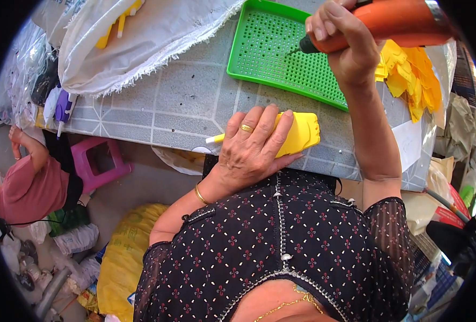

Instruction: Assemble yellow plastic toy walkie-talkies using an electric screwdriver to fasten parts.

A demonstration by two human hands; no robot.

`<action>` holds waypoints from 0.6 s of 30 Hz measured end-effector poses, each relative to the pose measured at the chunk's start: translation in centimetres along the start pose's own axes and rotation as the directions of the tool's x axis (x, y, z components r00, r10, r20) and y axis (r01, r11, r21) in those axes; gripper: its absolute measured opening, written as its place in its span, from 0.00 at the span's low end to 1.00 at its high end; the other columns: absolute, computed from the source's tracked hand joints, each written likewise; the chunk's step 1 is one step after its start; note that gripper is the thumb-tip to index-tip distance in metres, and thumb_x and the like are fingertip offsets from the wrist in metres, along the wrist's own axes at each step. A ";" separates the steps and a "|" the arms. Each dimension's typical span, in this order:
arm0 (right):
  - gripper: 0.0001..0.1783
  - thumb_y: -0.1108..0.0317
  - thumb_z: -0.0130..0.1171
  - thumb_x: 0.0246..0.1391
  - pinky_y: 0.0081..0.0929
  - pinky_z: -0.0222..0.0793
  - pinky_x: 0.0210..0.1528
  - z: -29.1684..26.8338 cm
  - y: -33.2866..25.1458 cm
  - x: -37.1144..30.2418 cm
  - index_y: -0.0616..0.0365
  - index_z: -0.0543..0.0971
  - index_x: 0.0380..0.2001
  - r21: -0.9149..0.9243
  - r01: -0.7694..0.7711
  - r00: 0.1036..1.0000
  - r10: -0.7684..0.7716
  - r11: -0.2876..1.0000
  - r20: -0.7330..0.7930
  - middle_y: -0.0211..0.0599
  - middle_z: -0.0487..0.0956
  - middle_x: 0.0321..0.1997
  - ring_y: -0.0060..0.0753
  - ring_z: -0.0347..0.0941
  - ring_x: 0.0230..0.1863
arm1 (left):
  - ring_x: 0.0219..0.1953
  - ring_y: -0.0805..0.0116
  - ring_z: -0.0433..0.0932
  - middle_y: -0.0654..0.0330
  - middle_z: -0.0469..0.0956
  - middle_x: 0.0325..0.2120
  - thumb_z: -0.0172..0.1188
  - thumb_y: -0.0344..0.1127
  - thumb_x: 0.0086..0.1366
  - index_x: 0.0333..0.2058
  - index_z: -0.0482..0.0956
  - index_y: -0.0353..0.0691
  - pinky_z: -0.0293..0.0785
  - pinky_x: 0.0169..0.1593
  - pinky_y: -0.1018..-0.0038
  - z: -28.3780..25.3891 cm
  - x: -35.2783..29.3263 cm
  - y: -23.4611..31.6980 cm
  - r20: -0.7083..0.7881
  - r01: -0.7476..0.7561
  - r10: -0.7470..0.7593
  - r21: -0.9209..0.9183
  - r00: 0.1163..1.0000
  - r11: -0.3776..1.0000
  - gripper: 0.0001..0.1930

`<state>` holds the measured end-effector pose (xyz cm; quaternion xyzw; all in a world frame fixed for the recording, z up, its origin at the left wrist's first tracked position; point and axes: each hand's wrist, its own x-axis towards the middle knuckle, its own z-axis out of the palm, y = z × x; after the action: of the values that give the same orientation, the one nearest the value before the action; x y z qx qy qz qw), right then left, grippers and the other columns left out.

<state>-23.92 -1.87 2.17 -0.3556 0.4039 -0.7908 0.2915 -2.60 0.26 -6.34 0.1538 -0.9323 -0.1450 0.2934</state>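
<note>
A grey, tile-patterned counter [179,102] carries a green perforated tray [248,53]. Left of the tray lies a frayed white sack [141,43]; to the tray's right, yellow pieces [418,80] are heaped. Nearer the wearer than the tray, a yellow plastic case [305,129] lies on the counter, with a white tip [215,138], apparently its own, poking out beyond the hand. The left hand [254,137] curls over this case, fingers on top, thumb along the near edge. The right hand [350,40] wraps round an orange power tool [404,22], its thin bit [291,52] above the tray, apart from the case. The case looks largely assembled; whether the tool's work on it is done or left, I cannot tell.
</note>
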 end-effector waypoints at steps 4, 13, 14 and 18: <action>0.12 0.69 0.59 0.59 0.27 0.73 0.32 -1.9 2.2 1.9 0.54 0.65 0.40 0.886 -0.144 0.846 -0.409 0.442 0.341 0.30 0.68 0.23 0.25 0.68 0.20 | 0.51 0.55 0.76 0.51 0.76 0.52 0.71 0.57 0.57 0.58 0.76 0.36 0.66 0.56 0.58 0.4 0.3 0.1 0.003 -0.031 0.032 -0.028 0.999 0.999 0.38; 0.07 0.67 0.49 0.65 0.32 0.64 0.46 -5.3 -8.6 -6.8 0.52 0.70 0.45 0.069 -0.035 0.913 0.004 0.997 0.407 0.25 0.68 0.30 0.23 0.67 0.32 | 0.51 0.53 0.76 0.52 0.76 0.52 0.73 0.55 0.55 0.59 0.74 0.37 0.66 0.55 0.56 0.5 0.0 -0.2 -0.016 -0.051 0.051 0.000 0.999 0.999 0.39; 0.07 0.67 0.49 0.65 0.32 0.64 0.46 -5.5 -8.5 -7.2 0.52 0.70 0.45 0.069 -0.037 0.914 0.006 0.997 0.405 0.25 0.68 0.30 0.23 0.67 0.32 | 0.51 0.53 0.76 0.52 0.76 0.52 0.73 0.55 0.55 0.59 0.75 0.37 0.66 0.55 0.56 0.5 0.0 -0.2 -0.015 -0.048 0.048 0.003 0.999 0.999 0.38; 0.08 0.67 0.51 0.64 0.32 0.65 0.46 -6.1 -8.6 -8.6 0.51 0.70 0.46 0.077 -0.032 0.921 0.000 0.997 0.388 0.26 0.68 0.30 0.24 0.68 0.32 | 0.52 0.54 0.78 0.54 0.78 0.52 0.76 0.52 0.50 0.59 0.76 0.37 0.66 0.57 0.59 0.5 0.1 0.0 -0.014 -0.045 0.045 0.008 0.999 0.999 0.40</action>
<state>-25.32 11.54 4.00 -0.4897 0.3085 -0.7182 0.3863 -2.99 0.34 -6.68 0.1350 -0.9340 -0.1335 0.3027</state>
